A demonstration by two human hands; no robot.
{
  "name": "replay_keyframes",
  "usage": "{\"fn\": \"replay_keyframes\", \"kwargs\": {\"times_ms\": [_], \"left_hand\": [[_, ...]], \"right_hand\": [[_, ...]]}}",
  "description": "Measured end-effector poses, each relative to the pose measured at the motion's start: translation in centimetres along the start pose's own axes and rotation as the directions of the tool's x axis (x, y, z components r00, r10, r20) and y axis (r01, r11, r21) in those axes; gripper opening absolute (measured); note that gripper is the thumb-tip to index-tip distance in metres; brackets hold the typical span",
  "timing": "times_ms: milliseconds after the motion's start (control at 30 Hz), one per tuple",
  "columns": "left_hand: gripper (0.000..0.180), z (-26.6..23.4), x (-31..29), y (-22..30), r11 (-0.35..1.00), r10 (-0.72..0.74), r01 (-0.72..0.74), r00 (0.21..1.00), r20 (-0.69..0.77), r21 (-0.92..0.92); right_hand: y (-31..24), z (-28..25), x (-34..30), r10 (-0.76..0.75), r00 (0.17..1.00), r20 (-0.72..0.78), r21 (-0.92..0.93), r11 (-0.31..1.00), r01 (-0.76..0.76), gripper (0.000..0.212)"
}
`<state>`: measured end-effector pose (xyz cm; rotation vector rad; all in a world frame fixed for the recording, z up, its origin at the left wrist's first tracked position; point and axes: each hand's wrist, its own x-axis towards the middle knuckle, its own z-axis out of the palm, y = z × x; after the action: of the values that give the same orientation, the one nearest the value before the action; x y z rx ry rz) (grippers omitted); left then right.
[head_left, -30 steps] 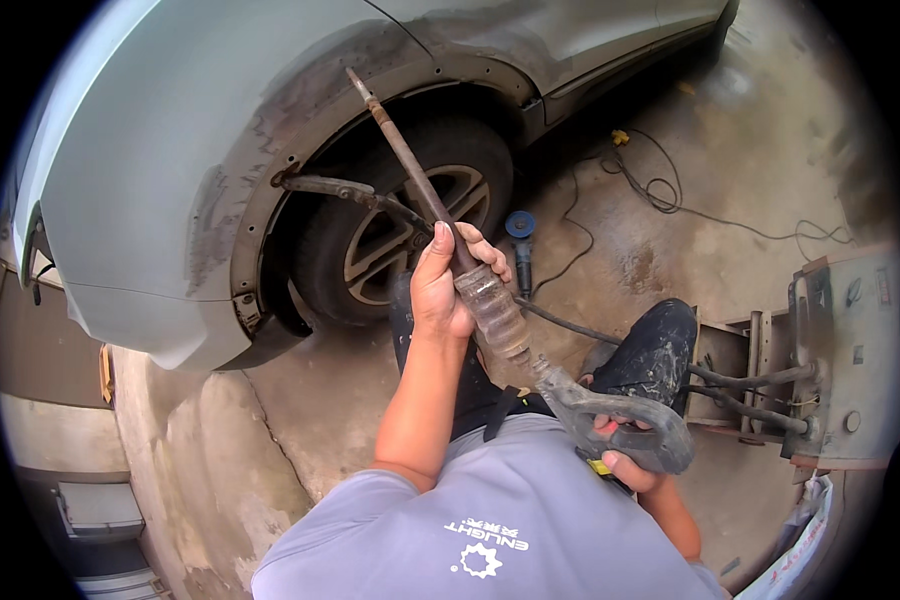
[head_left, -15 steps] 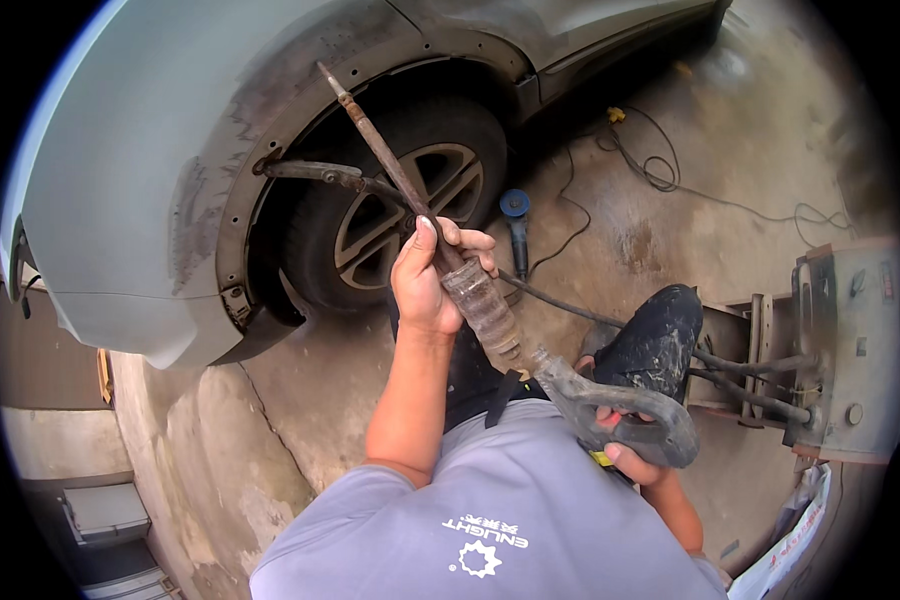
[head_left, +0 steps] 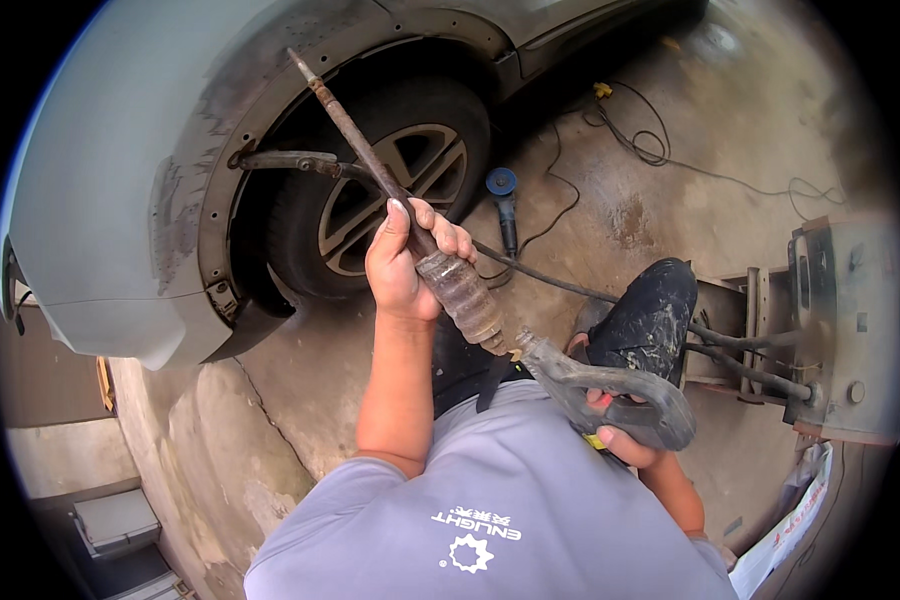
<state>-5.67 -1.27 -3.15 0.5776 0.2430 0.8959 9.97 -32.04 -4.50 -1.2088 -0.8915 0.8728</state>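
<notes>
I hold a dent-puller welding gun (head_left: 555, 372) slantwise across my front. My right hand (head_left: 625, 446) is wrapped round its dark loop handle, fingers at the red trigger. My left hand (head_left: 406, 262) is closed round the rusty rod (head_left: 355, 140), just beyond the ribbed brown cylinder (head_left: 460, 295). The rod's pointed tip lies over the car's grey fender (head_left: 120, 180), near a dark, sanded patch by the wheel arch; I cannot tell whether it touches. A metal clamp (head_left: 290, 161) grips the arch's bare lip, its dark cable running behind my left hand.
Inside the arch sits the wheel (head_left: 400, 185). A blue-disc angle grinder (head_left: 505, 205) lies on the concrete floor beside it. Black cord with a yellow plug (head_left: 602, 90) loops farther off. At right, thick cables join a grey machine (head_left: 850, 330). My dark-trousered knee (head_left: 650, 310) is bent nearby.
The whole scene has shifted slightly left in view. My left hand and the rod have moved left with it; both hands keep their grip on the gun.
</notes>
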Motion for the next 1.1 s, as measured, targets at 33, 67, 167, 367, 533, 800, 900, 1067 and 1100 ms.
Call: {"fn": "replay_keyframes", "kwargs": {"times_ms": [33, 67, 167, 367, 533, 800, 900, 1067, 1100], "left_hand": [[0.041, 0.1, 0.0, 0.0, 1.0, -0.004, 0.004, 1.0, 0.008, 0.009], [0.041, 0.1, 0.0, 0.1, 1.0, -0.009, 0.009, 1.0, 0.017, 0.019], [0.041, 0.2, 0.0, 0.3, 1.0, -0.013, 0.013, 1.0, -0.004, -0.003], [0.041, 0.5, 0.2, 0.1, 0.999, -0.033, 0.033, 0.998, 0.051, 0.0], [0.04, 1.3, 0.5, 0.0, 0.999, -0.018, 0.021, 0.995, 0.102, -0.026], [0.045, 0.9, 1.2, -0.6, 0.993, -0.039, 0.052, 0.992, 0.123, -0.107], [0.045, 1.0, 1.2, -0.8, 0.992, -0.021, 0.034, 0.993, 0.112, -0.122], [0.044, 2.4, 1.1, -0.8, 0.983, -0.012, 0.025, 0.997, 0.073, -0.18], [0.044, 2.4, 1.2, -1.2, 0.97, -0.017, 0.04, 0.995, 0.1, -0.241]], "right_hand": [[0.0, 0.0, 0.1, -0.004, 1.0, 0.0, 0.004, 1.0, 0.004, 0.033], [-0.1, 0.1, 0.1, -0.007, 1.0, 0.0, 0.007, 1.0, 0.007, 0.032], [-0.1, 0.3, 0.1, -0.025, 1.0, -0.018, 0.036, 0.999, 0.025, 0.031], [0.2, -0.1, -0.2, -0.103, 0.994, 0.021, -0.036, 0.994, 0.104, 0.03], [0.2, -1.0, 0.2, -0.187, 0.97, 0.158, -0.085, 0.976, 0.202, 0.032], [-0.2, -1.2, -0.8, -0.17, 0.978, 0.118, -0.135, 0.973, 0.186, 0.033], [-0.2, -0.2, -1.4, -0.111, 0.994, -0.002, 0.012, 0.994, 0.111, 0.04], [-0.1, -0.9, -2.1, -0.146, 0.988, 0.05, -0.028, 0.989, 0.148, 0.05], [-0.2, -0.7, -1.8, -0.144, 0.989, 0.028, 0.052, 0.988, 0.143, 0.049]]}}
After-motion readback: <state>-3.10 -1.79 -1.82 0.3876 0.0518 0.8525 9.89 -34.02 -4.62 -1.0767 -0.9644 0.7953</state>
